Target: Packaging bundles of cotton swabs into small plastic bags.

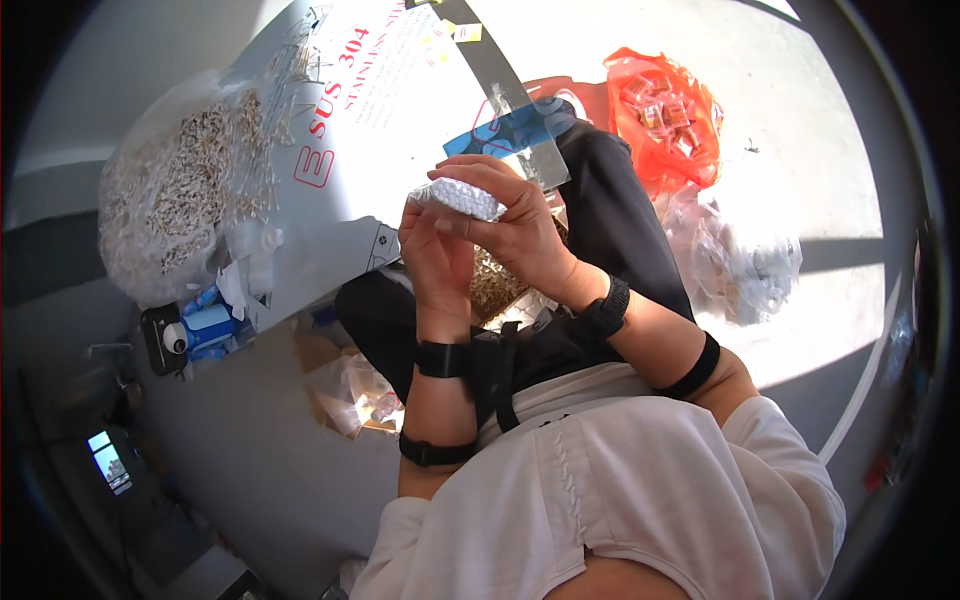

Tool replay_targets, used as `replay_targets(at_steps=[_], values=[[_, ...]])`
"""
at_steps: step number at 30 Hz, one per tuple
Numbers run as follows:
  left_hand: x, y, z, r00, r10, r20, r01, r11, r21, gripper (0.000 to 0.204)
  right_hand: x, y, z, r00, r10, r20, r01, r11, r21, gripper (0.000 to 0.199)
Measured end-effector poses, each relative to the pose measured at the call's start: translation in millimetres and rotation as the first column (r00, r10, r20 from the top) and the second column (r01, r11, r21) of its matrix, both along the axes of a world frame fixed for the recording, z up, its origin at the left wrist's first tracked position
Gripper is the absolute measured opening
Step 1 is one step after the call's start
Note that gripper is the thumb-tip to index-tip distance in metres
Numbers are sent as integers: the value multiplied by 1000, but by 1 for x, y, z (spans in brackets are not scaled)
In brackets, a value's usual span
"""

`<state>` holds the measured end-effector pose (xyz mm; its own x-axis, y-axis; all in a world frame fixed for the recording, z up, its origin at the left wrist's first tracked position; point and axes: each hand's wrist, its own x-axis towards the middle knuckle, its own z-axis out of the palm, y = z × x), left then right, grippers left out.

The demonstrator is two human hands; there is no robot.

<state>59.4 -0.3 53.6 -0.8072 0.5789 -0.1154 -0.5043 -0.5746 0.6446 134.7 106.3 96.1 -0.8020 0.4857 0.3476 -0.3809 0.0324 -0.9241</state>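
I hold a small clear packet of white pieces (465, 198) between both hands, my left hand (436, 250) gripping its near end and my right hand (520, 230) curled over its top. At ten o'clock lies a big clear bag of pale small parts (175, 190); at one o'clock, an orange bag (665, 115).

A small packet (466, 198) sits between both hands, sheet (380, 110) behind, bag (665, 115) right.

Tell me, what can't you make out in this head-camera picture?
- White beaded piece: far end covered by the right hand and left hand.
- Orange bag: contents too small to identify.
- Clear sack: pale bits blurred.
- Small screen: too dark and tiny.
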Motion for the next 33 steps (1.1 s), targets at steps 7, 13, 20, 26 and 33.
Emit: replay_targets(at_steps=[7, 13, 20, 26, 33], values=[[-1, -6, -4, 995, 36, -89, -41, 998, -57, 17, 8, 3, 5, 986, 113, 120, -97, 987, -132, 34], [-6, -14, -5, 991, 96, -89, -106, 988, -112, 17, 9, 0, 10, 982, 144, 124, -119, 975, -189, 33], [-9, -21, -4, 991, 132, -36, -135, 982, -133, 16, 14, 0, 19, 943, 333, 4, -284, 811, -512, 33], [-9, -22, 0, 991, 87, -100, -108, 967, -232, 19, 15, 5, 22, 918, 394, 52, -283, 739, -611, 28], [-10, -22, -5, 988, 98, -122, -116, 981, -156, 21, 15, 1, 21, 928, 369, 45, -248, 704, -665, 26]])
